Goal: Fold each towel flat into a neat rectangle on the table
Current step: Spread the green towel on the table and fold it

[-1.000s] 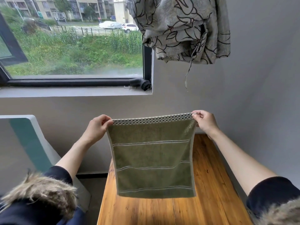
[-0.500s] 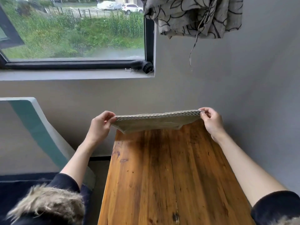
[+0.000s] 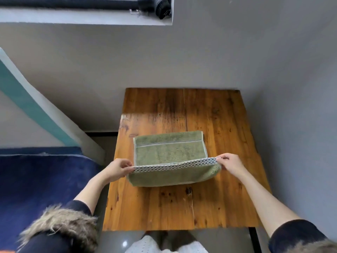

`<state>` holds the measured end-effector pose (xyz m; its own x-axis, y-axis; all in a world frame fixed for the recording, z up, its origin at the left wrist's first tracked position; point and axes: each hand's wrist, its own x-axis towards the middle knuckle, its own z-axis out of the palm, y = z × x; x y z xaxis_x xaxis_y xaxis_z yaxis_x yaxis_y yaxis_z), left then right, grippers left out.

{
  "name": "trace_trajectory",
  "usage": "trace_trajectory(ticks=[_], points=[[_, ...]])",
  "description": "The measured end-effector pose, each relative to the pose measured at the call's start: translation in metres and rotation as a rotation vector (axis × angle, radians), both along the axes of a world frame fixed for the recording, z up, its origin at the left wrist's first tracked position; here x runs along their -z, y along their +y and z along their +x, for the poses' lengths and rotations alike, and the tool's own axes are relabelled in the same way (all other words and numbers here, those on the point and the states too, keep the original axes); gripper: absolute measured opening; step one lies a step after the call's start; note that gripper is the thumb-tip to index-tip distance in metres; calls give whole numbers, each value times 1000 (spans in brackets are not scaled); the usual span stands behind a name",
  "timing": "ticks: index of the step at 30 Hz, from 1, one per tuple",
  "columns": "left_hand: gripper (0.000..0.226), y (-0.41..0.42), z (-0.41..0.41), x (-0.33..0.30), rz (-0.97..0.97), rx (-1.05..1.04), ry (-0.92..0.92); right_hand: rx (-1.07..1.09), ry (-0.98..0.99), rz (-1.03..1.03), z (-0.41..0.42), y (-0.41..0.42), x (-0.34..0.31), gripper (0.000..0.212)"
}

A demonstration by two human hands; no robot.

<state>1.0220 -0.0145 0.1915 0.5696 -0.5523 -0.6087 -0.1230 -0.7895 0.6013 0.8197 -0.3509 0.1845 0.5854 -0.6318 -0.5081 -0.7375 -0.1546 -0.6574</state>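
Note:
A green towel [image 3: 169, 152] with pale stripes and a checkered border lies partly on the wooden table [image 3: 218, 125]. Its far half rests flat on the wood. The near half curves up to the checkered edge, which is held just above the table. My left hand [image 3: 117, 169] pinches the left corner of that edge. My right hand [image 3: 230, 164] pinches the right corner. The edge is stretched straight between them.
A grey wall runs along the table's far and right sides. A blue cushioned surface [image 3: 36, 189] and a white and teal slanted panel [image 3: 31, 101] stand to the left. A window sill [image 3: 82, 19] with a black object [image 3: 155, 7] is above.
The towel hung upright from both hands, then swung out flat over the table's far end. Now its far half lies on the table, and my hands have come back towards me, lower.

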Motion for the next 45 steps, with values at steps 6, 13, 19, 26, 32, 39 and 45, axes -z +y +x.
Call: trace_trajectory(ticks=[6,13,19,26,32,39,45], points=[[13,-14,16,4,-67,-69,-179,124,-101,65,23,-10,7,15],[13,-38,57,33,-104,-165,-379,133,-93,49,81,-35,32,23],[12,-55,82,66,-81,-232,-345,138,-55,70,115,-47,61,24],[17,-68,97,96,-45,-295,-314,166,-42,62,133,-53,90,25],[16,-71,101,107,-70,-283,-352,217,-55,38,135,-54,101,23],[17,-71,99,125,-90,-322,-389,245,-102,8,139,-48,111,22],[32,-78,80,129,42,-312,-640,144,-71,-382,134,-32,112,33]])
